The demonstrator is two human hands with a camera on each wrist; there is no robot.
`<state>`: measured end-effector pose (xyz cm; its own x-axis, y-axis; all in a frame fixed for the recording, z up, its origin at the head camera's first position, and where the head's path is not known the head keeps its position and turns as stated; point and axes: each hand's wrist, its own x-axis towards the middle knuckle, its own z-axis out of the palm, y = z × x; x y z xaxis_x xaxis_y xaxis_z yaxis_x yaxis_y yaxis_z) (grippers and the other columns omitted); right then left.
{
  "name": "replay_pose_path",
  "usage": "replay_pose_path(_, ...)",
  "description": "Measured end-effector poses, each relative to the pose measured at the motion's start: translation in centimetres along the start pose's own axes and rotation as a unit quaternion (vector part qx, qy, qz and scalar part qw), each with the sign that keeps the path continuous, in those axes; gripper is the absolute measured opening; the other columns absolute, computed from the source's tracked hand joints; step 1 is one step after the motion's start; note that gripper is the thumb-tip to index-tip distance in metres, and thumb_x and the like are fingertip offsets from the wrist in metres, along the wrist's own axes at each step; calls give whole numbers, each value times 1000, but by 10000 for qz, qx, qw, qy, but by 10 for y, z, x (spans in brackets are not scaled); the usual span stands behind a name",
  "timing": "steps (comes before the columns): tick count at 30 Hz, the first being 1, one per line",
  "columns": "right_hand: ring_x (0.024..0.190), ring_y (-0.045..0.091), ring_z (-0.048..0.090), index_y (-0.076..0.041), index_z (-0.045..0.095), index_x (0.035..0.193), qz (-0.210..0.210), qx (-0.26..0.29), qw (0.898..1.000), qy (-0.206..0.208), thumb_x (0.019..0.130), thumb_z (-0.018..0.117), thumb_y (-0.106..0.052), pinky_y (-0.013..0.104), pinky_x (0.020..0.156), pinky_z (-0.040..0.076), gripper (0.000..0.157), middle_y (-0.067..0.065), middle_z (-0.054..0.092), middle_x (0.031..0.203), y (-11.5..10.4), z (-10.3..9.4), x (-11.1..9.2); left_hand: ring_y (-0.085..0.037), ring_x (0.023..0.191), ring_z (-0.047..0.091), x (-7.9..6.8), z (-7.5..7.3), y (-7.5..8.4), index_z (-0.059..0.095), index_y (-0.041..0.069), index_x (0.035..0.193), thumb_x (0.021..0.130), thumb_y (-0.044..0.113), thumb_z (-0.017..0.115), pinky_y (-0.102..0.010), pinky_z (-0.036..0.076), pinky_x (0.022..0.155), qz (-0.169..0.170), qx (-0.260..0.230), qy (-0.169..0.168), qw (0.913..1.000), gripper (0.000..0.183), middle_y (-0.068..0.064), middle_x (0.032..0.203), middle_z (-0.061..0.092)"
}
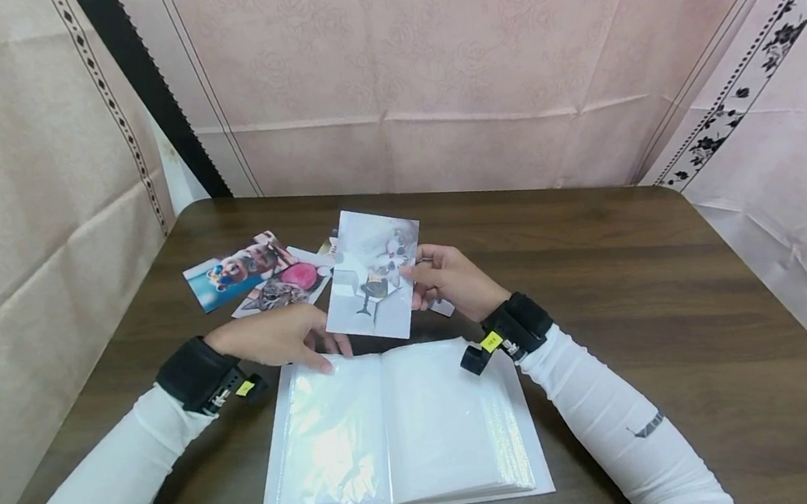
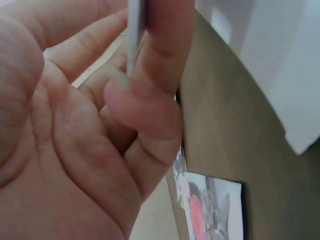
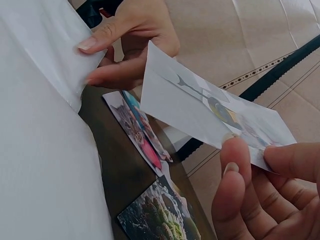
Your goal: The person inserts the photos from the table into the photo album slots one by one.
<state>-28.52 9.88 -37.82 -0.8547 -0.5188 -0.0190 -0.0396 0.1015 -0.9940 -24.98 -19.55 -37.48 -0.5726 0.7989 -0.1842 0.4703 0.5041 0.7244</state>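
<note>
An opened photo album (image 1: 440,424) with clear plastic pockets lies in front of me. My right hand (image 1: 445,280) pinches a pale photo (image 1: 369,277) by its right edge, thumb on the printed face. The photo, showing a wine glass shape, is tilted up above the album's top edge. At the top of the left page, my left hand (image 1: 285,336) pinches the page edge between thumb and index finger, as the right wrist view shows. Its fingers are close to the photo's lower left corner. In the left wrist view most of the page is hidden.
Behind the left hand lie a photo with blue and brown tones (image 1: 239,268) and a cat photo with a pink patch (image 1: 297,278). A dark photo with green shapes (image 3: 160,215) lies under the held one. Patterned cloth (image 1: 427,72) hangs behind the brown table (image 1: 643,298).
</note>
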Motion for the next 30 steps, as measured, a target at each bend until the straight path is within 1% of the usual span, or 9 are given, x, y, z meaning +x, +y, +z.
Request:
replay_pose_path(3,82,55,52,-3,54,107,-5,1,10000,-12,92,62,-30,27,64,51,32,9,65,74,0,0,0,-15,93,60,2,2,-1,63,15,120,81,33,73,-34,50,81,-23,1,-10,10000,44,1,109,65)
replay_pose_path(7,80,52,53,-2,55,109,-20,40,10000,-22,93,62,-29,28,64,51,32,9,65,75,1,-1,-1,-16,91,58,5,5,0,59,16,127,82,33,72,-34,47,77,-9,-7,-117,9999,50,3,109,65)
replay_pose_path(15,72,42,57,-2,55,110,-30,125,9999,-43,93,61,-27,28,65,51,31,9,66,78,1,-1,-1,-15,91,59,9,6,-1,61,19,128,82,35,72,-32,45,75,103,65,-168,9998,50,6,110,67)
replay_pose_path(18,70,36,59,-3,55,112,-31,129,9999,-27,94,61,-27,27,64,51,31,9,66,80,1,-1,-1,-13,93,59,8,6,-2,62,19,126,82,36,72,-33,46,78,74,50,-81,9999,48,5,111,67)
replay_pose_path(20,70,37,59,-3,55,113,-33,128,9999,-17,94,61,-27,27,64,50,31,9,67,80,1,-1,-1,-12,93,60,8,6,-3,64,18,124,82,37,72,-33,47,80,34,41,24,10000,47,5,113,67)
replay_pose_path(23,73,42,58,-3,55,113,-31,116,9999,-28,94,60,-27,27,65,50,31,8,67,79,0,-2,-1,-11,92,61,6,5,-3,66,17,119,81,38,73,-32,50,79,-50,-10,220,9997,44,4,114,67)
replay_pose_path(26,76,46,56,-2,54,112,-38,122,9999,-46,94,60,-27,28,65,50,31,9,66,78,-1,-2,-1,-10,89,64,5,4,-2,70,15,112,80,36,74,-31,52,75,-115,-76,363,9992,39,4,108,70)
replay_pose_path(30,77,47,56,-2,54,110,-30,125,9999,-40,94,60,-27,29,65,50,30,9,65,78,0,-3,-1,-8,92,65,5,4,-1,71,13,101,80,35,74,-30,52,73,-231,-102,419,9988,31,4,103,72)
